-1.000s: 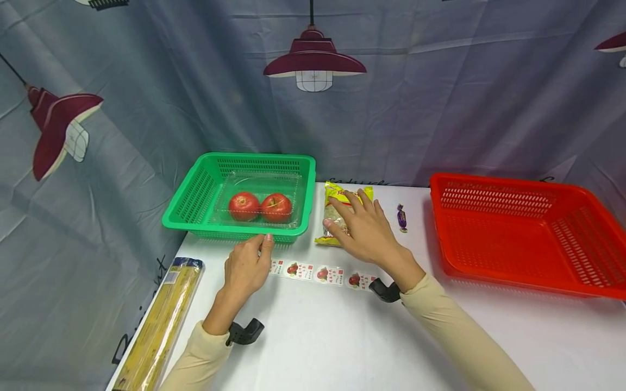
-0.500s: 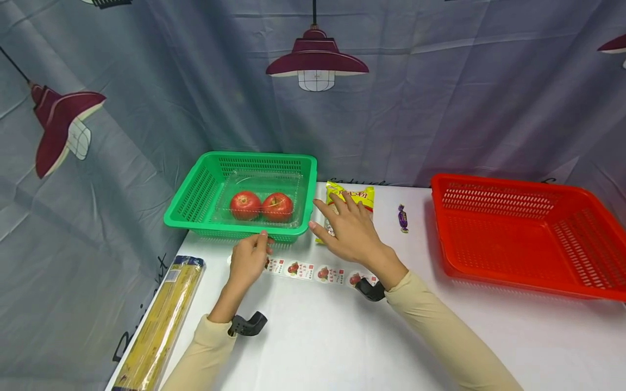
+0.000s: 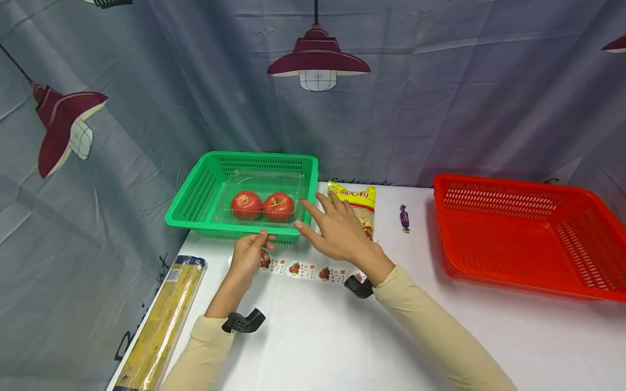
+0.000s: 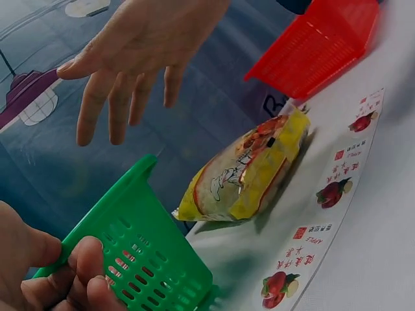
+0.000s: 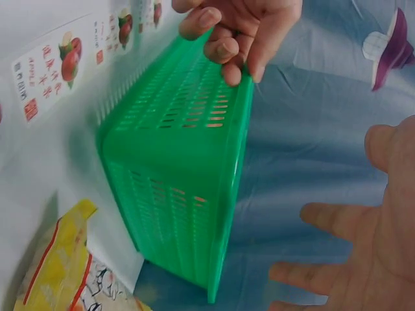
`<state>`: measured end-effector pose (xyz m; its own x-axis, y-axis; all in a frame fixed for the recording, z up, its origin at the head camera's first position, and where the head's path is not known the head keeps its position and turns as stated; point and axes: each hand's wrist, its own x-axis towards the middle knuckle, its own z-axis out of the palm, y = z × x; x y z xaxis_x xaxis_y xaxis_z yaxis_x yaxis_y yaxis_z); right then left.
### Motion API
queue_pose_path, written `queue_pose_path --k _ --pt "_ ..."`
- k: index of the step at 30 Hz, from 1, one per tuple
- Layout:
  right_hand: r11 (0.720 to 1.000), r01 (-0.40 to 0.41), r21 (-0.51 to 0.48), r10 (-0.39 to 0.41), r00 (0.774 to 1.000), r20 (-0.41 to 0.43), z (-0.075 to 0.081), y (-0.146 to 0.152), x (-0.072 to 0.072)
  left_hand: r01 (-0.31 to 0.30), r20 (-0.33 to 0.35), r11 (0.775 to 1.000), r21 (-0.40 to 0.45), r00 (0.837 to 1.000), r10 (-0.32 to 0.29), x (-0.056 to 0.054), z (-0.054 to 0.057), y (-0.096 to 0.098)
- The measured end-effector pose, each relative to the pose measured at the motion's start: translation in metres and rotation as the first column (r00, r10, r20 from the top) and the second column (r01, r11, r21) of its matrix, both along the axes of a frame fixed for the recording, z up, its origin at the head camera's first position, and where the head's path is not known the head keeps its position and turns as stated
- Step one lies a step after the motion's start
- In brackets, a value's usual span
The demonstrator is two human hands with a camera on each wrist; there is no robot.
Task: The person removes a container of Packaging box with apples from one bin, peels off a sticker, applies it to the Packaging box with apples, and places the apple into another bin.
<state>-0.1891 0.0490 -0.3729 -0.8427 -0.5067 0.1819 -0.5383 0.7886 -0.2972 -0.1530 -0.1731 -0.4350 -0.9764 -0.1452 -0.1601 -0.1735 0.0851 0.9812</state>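
At the front rim of the green basket (image 3: 192, 221), my left hand (image 3: 246, 256) pinches the edge between thumb and curled fingers; the left wrist view shows the thumb (image 4: 39, 249) over the rim. Inside the basket sits a clear plastic box (image 3: 266, 181) with two red apples (image 3: 279, 207) in it. My right hand (image 3: 335, 232) hovers with spread fingers near the basket's right front corner, holding nothing. In the right wrist view a gap separates its fingers (image 5: 331, 220) from the basket wall (image 5: 162, 155). Beneath and behind this hand lies a yellow pasta bag (image 3: 361, 205), partly covered.
A strip of apple stickers (image 3: 303, 270) lies in front of the basket. Right of the bag is a purple wrapped candy (image 3: 404, 219). A red basket (image 3: 442, 244) stands at the right. Long yellow packages (image 3: 163, 320) lie along the table's left edge.
My right hand has moved left, from over the pasta bag toward the green basket's corner, uncovering more of the bag. My left hand stays at the basket's front rim.
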Motion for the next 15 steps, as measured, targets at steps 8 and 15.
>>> queue_pose_path --k 8,15 --pt "1.0 -0.02 -0.003 0.02 0.999 0.039 0.004 -0.016 -0.007 0.017 0.012 0.999 0.042 1.0 -0.018 -0.002 0.0 -0.001" --pt "1.0 -0.027 -0.006 0.028 0.997 0.073 0.005 -0.032 -0.013 0.021 0.039 0.997 0.079 0.999 -0.024 -0.001 0.0 -0.003"
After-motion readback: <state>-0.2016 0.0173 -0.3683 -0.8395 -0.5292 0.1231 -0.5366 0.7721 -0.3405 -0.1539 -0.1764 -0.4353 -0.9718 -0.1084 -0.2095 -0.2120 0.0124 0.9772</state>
